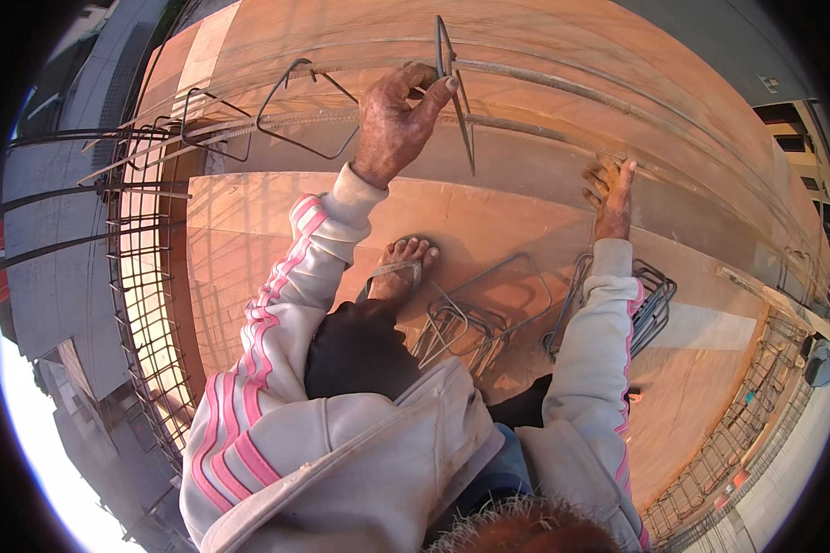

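Observation:
My left hand (399,120) is closed, pinching a bent steel rebar stirrup (440,44) between thumb and fingers. The stirrup stands almost edge-on around long ribbed steel bars (544,81) that run left to right. Lower and to the right, my right hand (610,195) has its thumb raised and its fingers apart and slightly bent. It is beside the lower bar, holding nothing that I can see. To the left of my left hand, another square stirrup (277,90) hangs around the bars, with a further one beyond it.
Loose stirrups (461,318) lie near my sandalled foot (401,272), and a bundle of stirrups (657,300) lies beyond my right forearm. Reddish plywood sheets (277,217) form the floor, with a step under the bars. Rebar cages line the left edge (143,341) and lower right edge (710,442).

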Tool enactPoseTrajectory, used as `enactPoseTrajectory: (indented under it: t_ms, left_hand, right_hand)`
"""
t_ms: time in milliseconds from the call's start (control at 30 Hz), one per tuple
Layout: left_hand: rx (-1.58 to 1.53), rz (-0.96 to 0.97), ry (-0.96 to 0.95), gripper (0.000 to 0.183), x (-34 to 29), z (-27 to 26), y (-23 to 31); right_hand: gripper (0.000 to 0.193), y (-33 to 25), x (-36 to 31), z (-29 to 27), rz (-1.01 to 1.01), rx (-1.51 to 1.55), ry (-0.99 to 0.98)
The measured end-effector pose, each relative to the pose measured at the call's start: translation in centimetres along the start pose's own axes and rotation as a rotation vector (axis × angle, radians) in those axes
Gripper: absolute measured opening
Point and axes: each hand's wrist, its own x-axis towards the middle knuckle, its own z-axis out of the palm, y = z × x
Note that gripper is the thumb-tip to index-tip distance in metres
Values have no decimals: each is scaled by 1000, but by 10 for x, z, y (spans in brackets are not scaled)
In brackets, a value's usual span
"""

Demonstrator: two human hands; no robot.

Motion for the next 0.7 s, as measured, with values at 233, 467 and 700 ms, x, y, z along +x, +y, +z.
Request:
enactPoseTrajectory:
  t_ms: [233, 467, 700]
  left_hand:
    - [131, -35, 141, 22, -63, -17, -46]
    - [349, -52, 196, 20, -64, -11, -65]
    - [453, -170, 120, 32, -68, -16, -76]
  right_hand:
    - [78, -30, -22, -29, -129, -440, -166]
    - [60, -23, -64, -44, -74, -553, -300]
    - [39, 27, -59, -49, -324, -969, -397]
